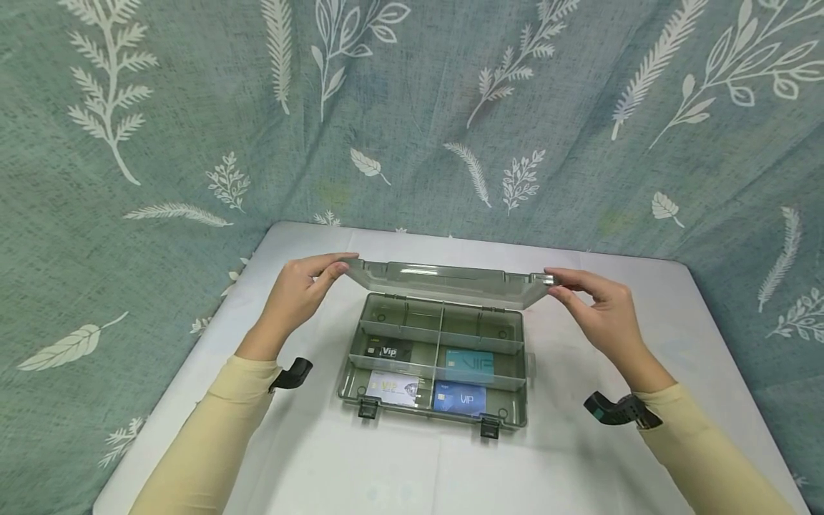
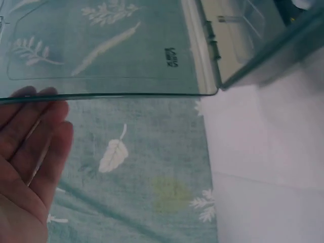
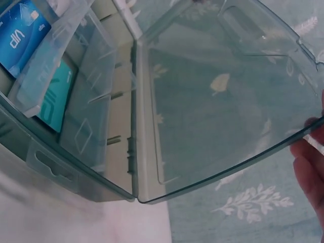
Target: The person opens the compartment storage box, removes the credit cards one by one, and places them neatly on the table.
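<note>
A translucent grey-green plastic storage box (image 1: pixel 425 370) stands on the table with its hinged lid (image 1: pixel 444 282) raised at the back. At the lid's left corner, my left hand (image 1: pixel 305 293) pinches the edge between thumb and fingers. My right hand (image 1: pixel 599 307) grips the opposite corner the same way. Inside the divided box lie a black VIP card (image 1: pixel 389 349), a teal card (image 1: pixel 470 365), a white VIP card (image 1: pixel 393 388) and a blue VIP card (image 1: pixel 460 398). The right wrist view shows the blue card and teal card beside clear dividers (image 3: pixel 91 101).
Two dark latches (image 1: pixel 368 409) hang from the box's front edge. A white cloth (image 1: pixel 412 476) covers the table. Behind and at the sides hangs a green leaf-patterned curtain (image 1: pixel 412 143). Black wrist straps (image 1: pixel 621 410) sit over both yellow sleeves (image 1: pixel 219 422).
</note>
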Available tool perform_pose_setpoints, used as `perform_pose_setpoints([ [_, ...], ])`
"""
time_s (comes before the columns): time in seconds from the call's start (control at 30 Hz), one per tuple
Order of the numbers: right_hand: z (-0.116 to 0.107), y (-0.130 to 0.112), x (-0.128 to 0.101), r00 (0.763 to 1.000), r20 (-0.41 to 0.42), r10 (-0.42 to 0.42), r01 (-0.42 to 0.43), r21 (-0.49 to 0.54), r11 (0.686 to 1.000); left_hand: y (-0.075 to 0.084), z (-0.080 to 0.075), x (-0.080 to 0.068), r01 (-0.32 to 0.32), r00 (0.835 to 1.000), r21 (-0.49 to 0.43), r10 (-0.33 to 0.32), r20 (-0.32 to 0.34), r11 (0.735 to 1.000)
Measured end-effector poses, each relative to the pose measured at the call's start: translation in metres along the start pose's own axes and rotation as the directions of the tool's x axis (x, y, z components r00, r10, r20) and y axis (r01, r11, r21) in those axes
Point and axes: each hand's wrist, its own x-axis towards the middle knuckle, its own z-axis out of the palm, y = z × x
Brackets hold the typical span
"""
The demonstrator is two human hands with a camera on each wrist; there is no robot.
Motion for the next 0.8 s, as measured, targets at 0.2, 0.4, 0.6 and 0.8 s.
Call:
perform_pose_setpoints([
  [0.2, 0.006, 0.003, 0.008, 0.999, -0.011, -0.05, 0.05, -0.021, 0.999, 0.003, 0.002, 0.009, -0.071, 0.994, -0.085, 0.064, -0.087, 0.994],
  [0.4, 0.013, 0.008, 0.014, 0.993, -0.043, -0.112, 0.11, -0.033, 0.993, 0.006, 0.006, 0.02, -0.123, 0.985, -0.101, 0.109, -0.131, 0.987],
  [0.6, 0.017, 0.015, 0.018, 0.992, -0.05, -0.115, 0.112, -0.065, 0.992, 0.001, 0.01, 0.025, -0.157, 0.981, -0.059, 0.149, -0.122, 0.986],
  [0.8, 0.023, 0.02, 0.022, 0.995, -0.057, -0.085, 0.082, -0.059, 0.995, -0.008, 0.016, 0.032, -0.154, 0.981, -0.034, 0.149, -0.122, 0.987],
])
